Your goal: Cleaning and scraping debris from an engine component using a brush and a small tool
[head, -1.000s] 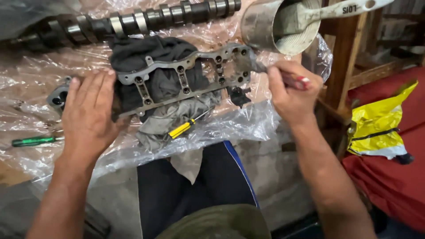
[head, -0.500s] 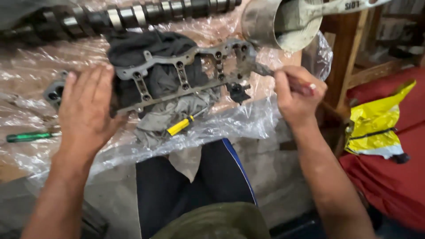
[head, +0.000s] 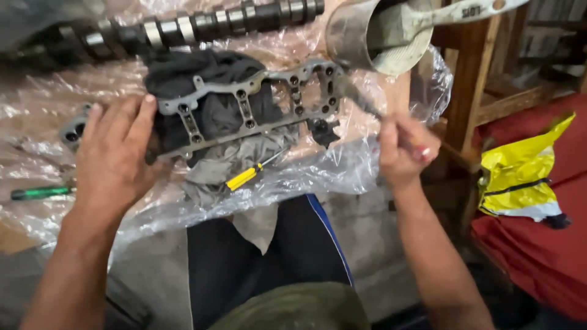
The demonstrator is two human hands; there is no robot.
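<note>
Since the earlier frames the right hand (head: 400,153) has drawn a little nearer and lower, and its tool (head: 361,101) now slants up and left to the right end of the metal frame (head: 244,110); the left hand (head: 116,156) has stayed pressed flat on the frame's left end. The view has shifted slightly, so the things sit lower in it.

The right hand's grip is closed around the tool's handle, of which a red end shows at the fingers. The left hand lies open, fingers spread, holding nothing but bearing on the frame.

The frame is one long grey casting with bolt holes, lying across a dark rag (head: 214,116) on the clear plastic sheet (head: 318,171) that covers the tabletop, in the middle of the scene.

At the far edge lies one camshaft (head: 202,27). At far right stands one piston (head: 373,36) with its connecting rod. Two screwdrivers lie loose: a yellow-handled one (head: 244,178) just near of the frame, and a green-handled one (head: 40,192) at the left. To the right, well apart, a yellow and white bag (head: 520,177) with a dark strap rests on red cloth (head: 550,244).
</note>
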